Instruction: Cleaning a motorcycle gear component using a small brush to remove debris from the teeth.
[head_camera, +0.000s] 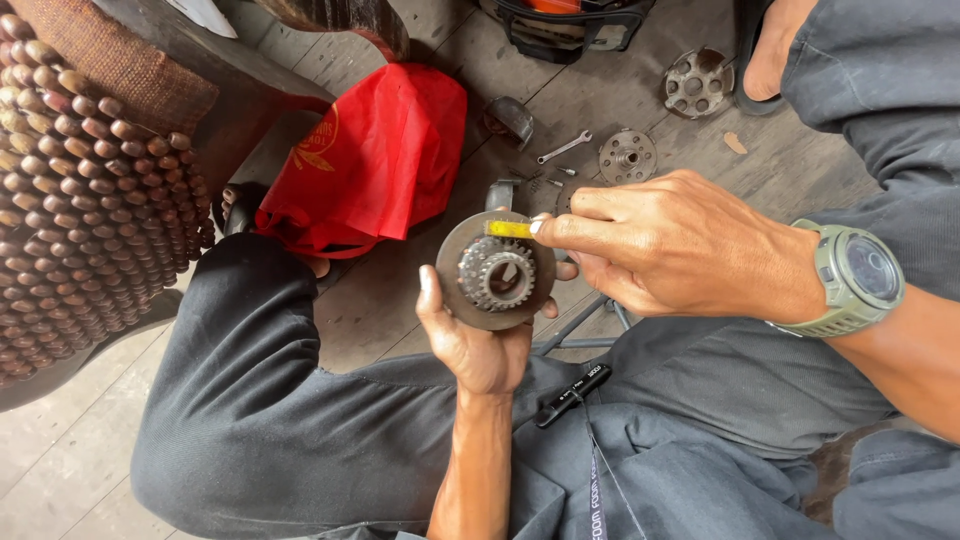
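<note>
While the round grey metal disc with a toothed gear hub at its centre sits upright in front of the lap, the left hand cups it from below, thumb on the left rim and fingertips curled behind the right edge. A small yellow strip lies across the disc's upper face, pinched at its right end between thumb and forefinger of the right hand, which wears a green wristwatch.

Judgement: the strip is best kept flat against the face and clear of the gear teeth; the supporting hand should stay steady so the disc does not tilt.

Around: a black marker pen rests on the dark trousers below. On the wooden floor beyond lie a red cloth bag, a small silver spanner, and two perforated metal discs, well apart from the hands.
</note>
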